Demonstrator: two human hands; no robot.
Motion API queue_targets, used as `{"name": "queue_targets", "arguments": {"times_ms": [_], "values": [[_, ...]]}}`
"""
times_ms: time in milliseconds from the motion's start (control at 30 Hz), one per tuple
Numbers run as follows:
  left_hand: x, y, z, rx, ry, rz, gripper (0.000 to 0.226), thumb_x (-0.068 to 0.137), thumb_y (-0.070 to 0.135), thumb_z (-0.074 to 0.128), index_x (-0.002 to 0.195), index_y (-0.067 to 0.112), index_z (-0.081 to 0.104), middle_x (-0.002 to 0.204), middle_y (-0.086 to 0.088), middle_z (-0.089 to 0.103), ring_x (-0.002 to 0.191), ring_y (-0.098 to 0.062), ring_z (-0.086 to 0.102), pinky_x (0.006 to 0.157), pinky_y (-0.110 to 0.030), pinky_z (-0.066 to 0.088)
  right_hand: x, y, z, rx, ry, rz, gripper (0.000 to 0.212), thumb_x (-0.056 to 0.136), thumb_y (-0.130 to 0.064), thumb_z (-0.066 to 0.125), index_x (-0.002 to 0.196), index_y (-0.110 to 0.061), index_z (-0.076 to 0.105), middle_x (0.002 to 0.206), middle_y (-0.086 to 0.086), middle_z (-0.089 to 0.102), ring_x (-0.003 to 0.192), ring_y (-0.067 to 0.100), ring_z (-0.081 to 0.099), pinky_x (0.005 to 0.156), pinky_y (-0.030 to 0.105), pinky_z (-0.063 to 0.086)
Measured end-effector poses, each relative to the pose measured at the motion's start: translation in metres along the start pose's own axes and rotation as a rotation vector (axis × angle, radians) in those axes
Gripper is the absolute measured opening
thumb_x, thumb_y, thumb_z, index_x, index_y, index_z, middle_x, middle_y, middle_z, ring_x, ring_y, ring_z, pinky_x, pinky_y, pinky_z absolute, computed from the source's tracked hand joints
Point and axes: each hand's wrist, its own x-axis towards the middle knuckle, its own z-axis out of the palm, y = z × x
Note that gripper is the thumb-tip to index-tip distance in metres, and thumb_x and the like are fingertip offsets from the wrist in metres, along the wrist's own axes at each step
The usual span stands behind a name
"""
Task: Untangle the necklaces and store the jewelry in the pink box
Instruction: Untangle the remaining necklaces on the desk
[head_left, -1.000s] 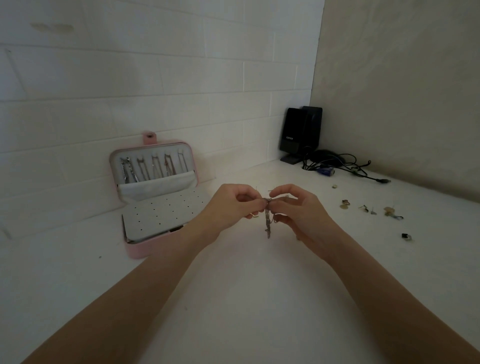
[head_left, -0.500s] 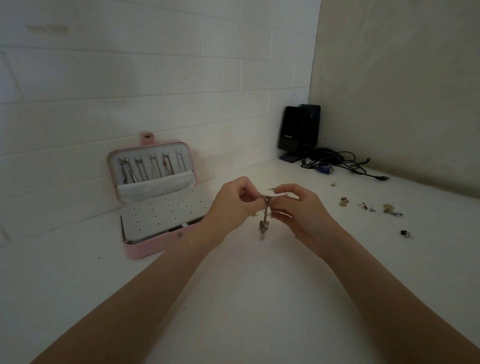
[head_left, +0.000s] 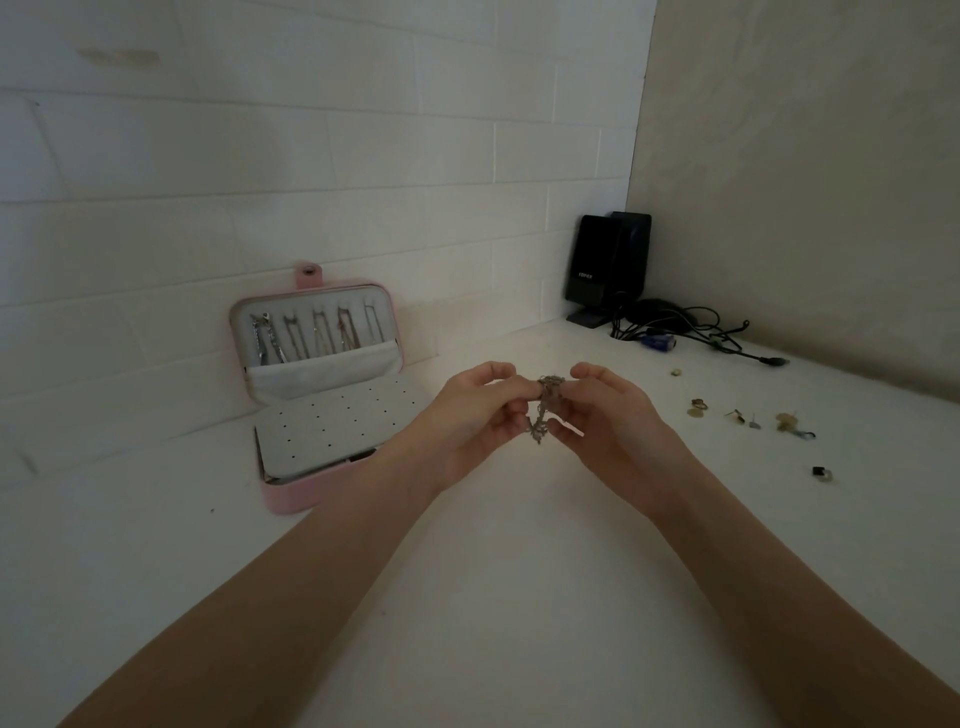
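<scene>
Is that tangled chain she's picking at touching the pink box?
Apart. The head view shows the tangled chain pinched between the left hand and right hand, held above the table, with bare tabletop between it and the pink box.

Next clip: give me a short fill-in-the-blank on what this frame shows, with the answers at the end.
1. The tangled chain is pinched between ____ hands, above the table.
2. The pink box stands with its lid ____ against the tiled wall.
3. The loose small jewelry pieces lie to the ____ of the right hand.
4. The black speaker stands in the ____ of the room.

Answers: both; open; right; corner
</scene>
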Motion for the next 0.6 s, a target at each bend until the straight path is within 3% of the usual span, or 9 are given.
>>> {"name": "queue_targets", "arguments": {"times_ms": [167,300,467,600], "values": [[-0.0004,0.0046,-0.0004,-0.101,-0.063,-0.049,0.030,0.087,-0.002,0.056,0.061,0.012,0.050,0.067,-0.003,0.049,0.045,-0.004,0.043,0.045,-0.012,0.042,0.0008,0.0019,0.0016,-0.121,0.027,-0.001,0.021,0.084,0.005,0.055,0.093,-0.013,0.048,0.074,0.004,0.063,0.065,0.013,0.055,0.069,0.026,0.044],[-0.0022,0.0010,-0.0018,0.080,-0.063,-0.024,0.021,0.084,-0.006,0.058,0.076,0.013,0.051,0.062,-0.001,0.049,0.049,-0.006,0.043,0.049,-0.014,0.043,0.0010,0.0056,-0.0001,-0.389,0.091,-0.048,0.017,0.084,0.003,0.058,0.092,-0.011,0.052,0.073,0.001,0.064,0.068,0.012,0.056,0.069,0.025,0.044],[-0.0032,0.0011,-0.0031,0.155,-0.042,0.008,0.021,0.083,-0.007,0.059,0.080,0.013,0.052,0.062,-0.001,0.047,0.052,-0.008,0.043,0.051,-0.016,0.044,0.0011,0.0063,0.0035,-0.810,0.105,-0.276,0.013,0.082,-0.006,0.066,0.074,-0.017,0.066,0.071,-0.005,0.066,0.063,0.000,0.058,0.064,0.012,0.045],[-0.0039,0.0051,-0.0031,0.121,-0.066,0.007,0.022,0.085,-0.005,0.056,0.076,0.014,0.052,0.058,0.002,0.048,0.047,-0.005,0.041,0.050,-0.015,0.042,-0.0014,0.0041,0.0049,-0.668,0.114,-0.238,0.021,0.083,-0.004,0.061,0.069,-0.017,0.068,0.064,-0.008,0.064,0.059,-0.003,0.055,0.061,0.012,0.042]]}}
